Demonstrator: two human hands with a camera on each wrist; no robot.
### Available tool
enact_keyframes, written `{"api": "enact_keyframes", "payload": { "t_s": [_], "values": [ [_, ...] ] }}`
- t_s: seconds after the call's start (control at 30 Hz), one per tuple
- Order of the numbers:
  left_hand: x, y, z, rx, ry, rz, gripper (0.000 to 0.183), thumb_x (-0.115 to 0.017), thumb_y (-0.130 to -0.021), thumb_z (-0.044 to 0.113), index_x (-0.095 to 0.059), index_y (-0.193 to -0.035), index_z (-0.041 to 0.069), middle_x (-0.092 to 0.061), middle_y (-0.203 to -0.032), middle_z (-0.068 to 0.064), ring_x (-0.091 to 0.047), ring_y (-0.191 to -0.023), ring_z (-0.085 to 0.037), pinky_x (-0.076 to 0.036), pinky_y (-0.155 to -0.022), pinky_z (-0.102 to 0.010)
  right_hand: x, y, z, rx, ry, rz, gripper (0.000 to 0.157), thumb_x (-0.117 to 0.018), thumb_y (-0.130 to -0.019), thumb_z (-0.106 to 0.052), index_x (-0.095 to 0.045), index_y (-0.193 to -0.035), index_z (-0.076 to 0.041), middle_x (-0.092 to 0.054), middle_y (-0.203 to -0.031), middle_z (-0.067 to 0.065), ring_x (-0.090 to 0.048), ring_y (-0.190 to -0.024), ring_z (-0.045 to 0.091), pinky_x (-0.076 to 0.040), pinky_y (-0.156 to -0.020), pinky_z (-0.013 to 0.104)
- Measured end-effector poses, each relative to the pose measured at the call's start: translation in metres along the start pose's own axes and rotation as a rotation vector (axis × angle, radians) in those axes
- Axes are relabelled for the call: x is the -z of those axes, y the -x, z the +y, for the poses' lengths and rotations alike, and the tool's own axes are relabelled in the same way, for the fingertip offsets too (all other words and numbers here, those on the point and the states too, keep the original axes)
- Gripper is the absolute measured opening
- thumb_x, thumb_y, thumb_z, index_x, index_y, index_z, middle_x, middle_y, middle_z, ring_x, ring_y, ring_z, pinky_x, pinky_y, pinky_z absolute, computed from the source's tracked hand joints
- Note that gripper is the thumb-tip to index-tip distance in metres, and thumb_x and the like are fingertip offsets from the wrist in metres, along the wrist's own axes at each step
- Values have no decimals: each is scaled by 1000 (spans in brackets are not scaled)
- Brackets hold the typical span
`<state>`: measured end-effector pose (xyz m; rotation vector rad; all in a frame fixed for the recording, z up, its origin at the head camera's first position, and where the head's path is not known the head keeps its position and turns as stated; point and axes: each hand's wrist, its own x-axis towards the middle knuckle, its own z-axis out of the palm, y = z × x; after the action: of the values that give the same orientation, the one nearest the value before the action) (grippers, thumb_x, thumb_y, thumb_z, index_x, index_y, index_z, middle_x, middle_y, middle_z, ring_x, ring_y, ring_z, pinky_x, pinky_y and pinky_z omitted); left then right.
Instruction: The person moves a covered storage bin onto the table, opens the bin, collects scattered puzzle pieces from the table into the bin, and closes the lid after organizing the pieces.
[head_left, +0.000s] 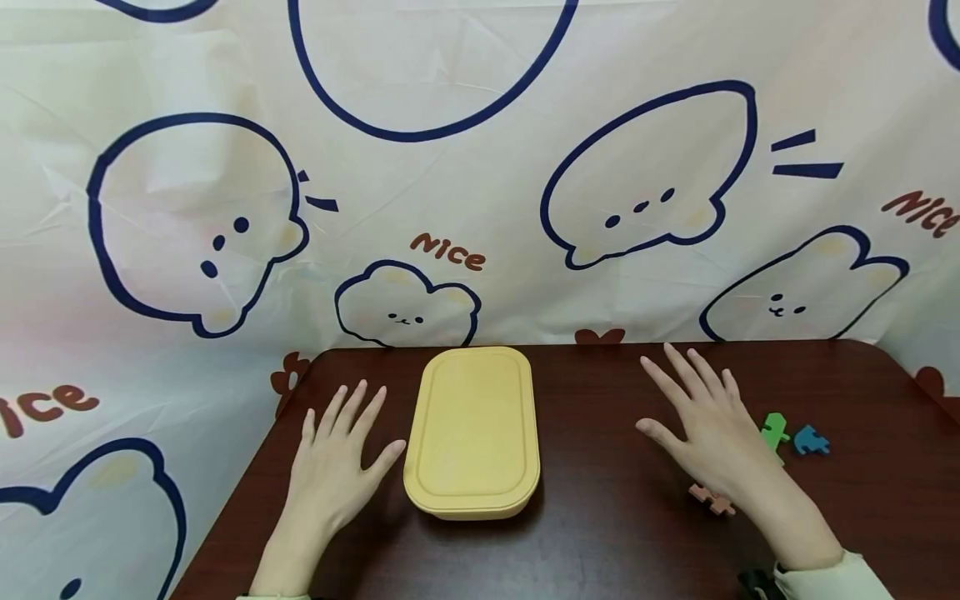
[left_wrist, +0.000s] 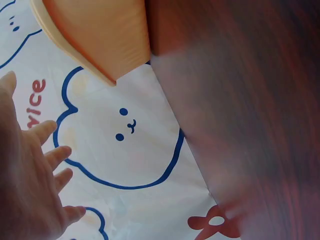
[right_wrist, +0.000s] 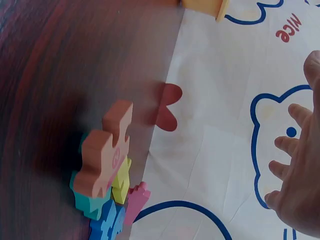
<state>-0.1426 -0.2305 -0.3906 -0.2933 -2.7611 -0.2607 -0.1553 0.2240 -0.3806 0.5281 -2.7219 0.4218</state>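
Observation:
A pale yellow box [head_left: 474, 433] with its lid on stands on the dark table. Beside its left side is my left hand [head_left: 337, 462], fingers spread, thumb tip right at the box's edge in the head view. My right hand [head_left: 708, 433] is spread, palm down, holding nothing. Around its wrist are chunky jigsaw pieces: a green one [head_left: 774, 428], a blue one [head_left: 812, 441] and a brownish-orange one [head_left: 711, 500], partly hidden by the hand and forearm. The right wrist view also shows teal [right_wrist: 90, 202], yellow [right_wrist: 121, 186] and pink pieces [right_wrist: 136, 201] close together.
A white sheet [head_left: 510, 200] with blue-outlined cartoon bears hangs behind the table [head_left: 600, 517] and down its left side. A dark object [head_left: 757, 583] shows at the right cuff. The box stands near the far edge, between the two hands.

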Motion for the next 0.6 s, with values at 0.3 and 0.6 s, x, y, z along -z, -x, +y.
{"api": "enact_keyframes", "payload": {
  "t_s": [0.3,0.6],
  "values": [
    [-1,1,2,-33,14,-34,72,-57,-94,57,-39,-154,23,-31,-159,-9,-18,-148,-32,-12,-113,-63,-6,-3,-10,29,-3,-7,77,-58,-96,-53,-25,-159,-24,-18,-163,13,-12,-148,39,-8,-111,69],
    [-5,2,3,-84,7,-44,72,-56,-94,58,-36,-155,26,-30,-160,-7,-18,-148,-31,-13,-113,-63,-13,-7,-23,30,-10,-69,74,-54,-97,-57,-28,-158,-26,-19,-163,11,-14,-147,39,-9,-112,68]
  ]
}}
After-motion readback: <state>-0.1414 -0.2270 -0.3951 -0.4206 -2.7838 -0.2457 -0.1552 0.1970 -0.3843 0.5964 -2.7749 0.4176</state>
